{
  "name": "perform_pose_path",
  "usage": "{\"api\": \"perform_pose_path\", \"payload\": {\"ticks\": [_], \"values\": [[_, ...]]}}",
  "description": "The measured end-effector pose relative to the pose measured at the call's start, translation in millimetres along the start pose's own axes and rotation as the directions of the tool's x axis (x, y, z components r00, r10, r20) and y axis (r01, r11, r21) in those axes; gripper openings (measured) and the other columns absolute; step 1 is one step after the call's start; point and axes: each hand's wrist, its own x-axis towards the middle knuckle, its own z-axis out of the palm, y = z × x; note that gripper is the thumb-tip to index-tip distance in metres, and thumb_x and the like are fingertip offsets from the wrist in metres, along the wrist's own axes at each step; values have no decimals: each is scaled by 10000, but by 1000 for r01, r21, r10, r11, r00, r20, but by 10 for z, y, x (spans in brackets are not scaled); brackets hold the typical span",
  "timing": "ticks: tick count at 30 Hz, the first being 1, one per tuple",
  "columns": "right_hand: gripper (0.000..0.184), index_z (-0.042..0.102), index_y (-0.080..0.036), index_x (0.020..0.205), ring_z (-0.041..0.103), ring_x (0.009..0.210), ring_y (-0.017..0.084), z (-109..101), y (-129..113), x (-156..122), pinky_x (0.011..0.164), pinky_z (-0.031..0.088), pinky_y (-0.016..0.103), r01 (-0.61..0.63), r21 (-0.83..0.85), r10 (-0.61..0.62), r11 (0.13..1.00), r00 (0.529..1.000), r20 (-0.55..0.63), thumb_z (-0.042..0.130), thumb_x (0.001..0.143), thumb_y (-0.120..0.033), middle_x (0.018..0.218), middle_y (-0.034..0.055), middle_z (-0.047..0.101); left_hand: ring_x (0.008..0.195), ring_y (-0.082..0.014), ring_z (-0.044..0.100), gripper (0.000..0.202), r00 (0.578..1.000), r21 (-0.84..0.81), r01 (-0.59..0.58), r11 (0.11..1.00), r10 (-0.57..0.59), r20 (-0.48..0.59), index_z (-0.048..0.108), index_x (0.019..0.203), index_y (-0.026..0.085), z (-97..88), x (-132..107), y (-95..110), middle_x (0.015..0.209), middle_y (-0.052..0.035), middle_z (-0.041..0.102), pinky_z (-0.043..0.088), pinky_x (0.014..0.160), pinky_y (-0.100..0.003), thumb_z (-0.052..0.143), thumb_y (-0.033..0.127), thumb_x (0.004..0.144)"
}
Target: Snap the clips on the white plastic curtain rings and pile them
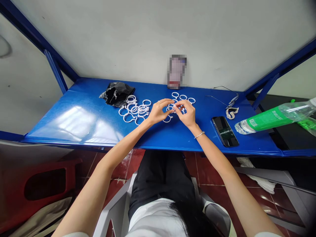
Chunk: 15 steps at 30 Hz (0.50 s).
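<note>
My left hand [159, 111] and my right hand [187, 113] meet above the blue table, fingertips pinched close together. Between them is a white plastic ring, apparently a curtain ring, partly covered by the fingers. Left of my left hand lies a loose pile of similar white rings [133, 108], each with a small tab on its rim. Behind and beneath my hands, more white rings [183, 97] are spread out on the tabletop. A thin bracelet circles my right wrist.
A crumpled black plastic bag [119, 92] sits behind the pile. To the right are a phone [225, 131], a white strap-like item [232, 113], eyeglasses [233, 99] and a bottle with a green label [270, 118]. A blurred-out upright object [176, 72] leans against the wall.
</note>
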Motion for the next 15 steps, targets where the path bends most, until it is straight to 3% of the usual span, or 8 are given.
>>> {"api": "perform_pose_path", "payload": {"ticks": [15], "values": [[153,673,-245,821,651,780,207,-30,-22,19,637,557,358,-4,20,4,1000,999,-36,630,915,-358,840,38,712,1132,-215,641,382,998,49,-29,998,26,52,615,1166,182,-25,8,64,1176,-122,675,540,938,-348,558,484,939]]}}
